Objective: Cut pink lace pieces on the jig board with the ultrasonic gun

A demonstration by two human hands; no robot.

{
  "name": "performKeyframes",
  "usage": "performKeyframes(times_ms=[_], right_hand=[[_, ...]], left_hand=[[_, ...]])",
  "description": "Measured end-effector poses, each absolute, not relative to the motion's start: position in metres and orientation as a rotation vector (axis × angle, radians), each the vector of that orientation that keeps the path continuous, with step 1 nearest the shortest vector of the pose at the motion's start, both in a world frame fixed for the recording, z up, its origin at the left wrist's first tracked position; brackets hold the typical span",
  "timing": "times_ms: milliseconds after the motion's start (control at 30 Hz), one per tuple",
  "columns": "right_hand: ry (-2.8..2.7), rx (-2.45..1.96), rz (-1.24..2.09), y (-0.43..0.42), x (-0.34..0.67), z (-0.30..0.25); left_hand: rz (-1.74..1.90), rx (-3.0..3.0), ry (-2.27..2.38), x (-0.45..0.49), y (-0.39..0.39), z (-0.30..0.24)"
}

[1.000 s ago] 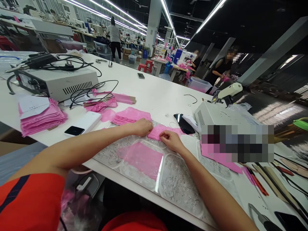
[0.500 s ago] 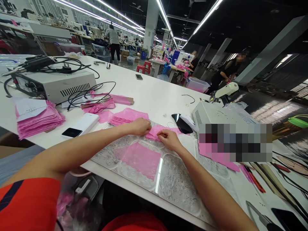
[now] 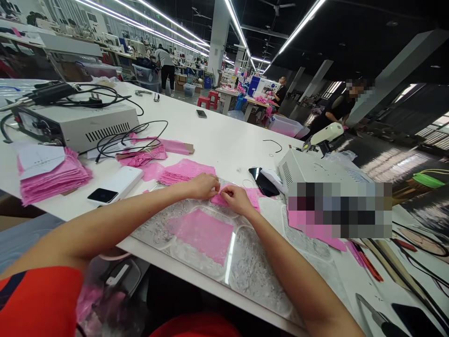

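Note:
My left hand and my right hand are close together at the far edge of a clear-topped grey patterned mat. Both have their fingers pinched on a small pink fabric piece, mostly covered by the right hand. A single flat pink fabric panel lies on the mat nearer my body. Just beyond my left forearm sits a stack of pink fabric pieces. The fingertips are small here, so how many layers they grip cannot be made out.
A grey box with vents and black cables stands at left, by a paper-topped pink stack and a white power bank. At right are a black phone, a beige machine and tools. Co-workers stand farther off.
My right hand has moved left, closer to my left hand, over the pink fabric. The left hand stays nearly in place with its fingers shifting slightly. The view has moved a little.

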State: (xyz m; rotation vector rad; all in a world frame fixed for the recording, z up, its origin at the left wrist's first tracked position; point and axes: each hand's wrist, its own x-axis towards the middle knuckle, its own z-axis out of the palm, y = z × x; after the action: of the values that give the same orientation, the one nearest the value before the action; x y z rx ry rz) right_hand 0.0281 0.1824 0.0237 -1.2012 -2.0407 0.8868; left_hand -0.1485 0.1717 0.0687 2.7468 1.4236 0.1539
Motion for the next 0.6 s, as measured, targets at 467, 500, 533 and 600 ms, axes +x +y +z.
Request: performKeyframes(times_ms=[467, 500, 533, 600], right_hand=[[-1.485, -1.145, 1.121, 0.191, 0.06, 0.046], [-1.451, -1.142, 1.109, 0.19, 0.062, 0.048], [-1.419, -1.139, 1.094, 0.189, 0.063, 0.05], [-1.358, -1.135, 1.058, 0.186, 0.067, 0.053]], left_hand=[[0.437, 2.491, 1.81, -0.099, 0.153, 0.058], [0.446, 2.482, 1.817, -0.089, 0.152, 0.056], [0.454, 2.47, 1.827, -0.079, 0.152, 0.054], [0.472, 2.441, 1.853, -0.059, 0.155, 0.05]])
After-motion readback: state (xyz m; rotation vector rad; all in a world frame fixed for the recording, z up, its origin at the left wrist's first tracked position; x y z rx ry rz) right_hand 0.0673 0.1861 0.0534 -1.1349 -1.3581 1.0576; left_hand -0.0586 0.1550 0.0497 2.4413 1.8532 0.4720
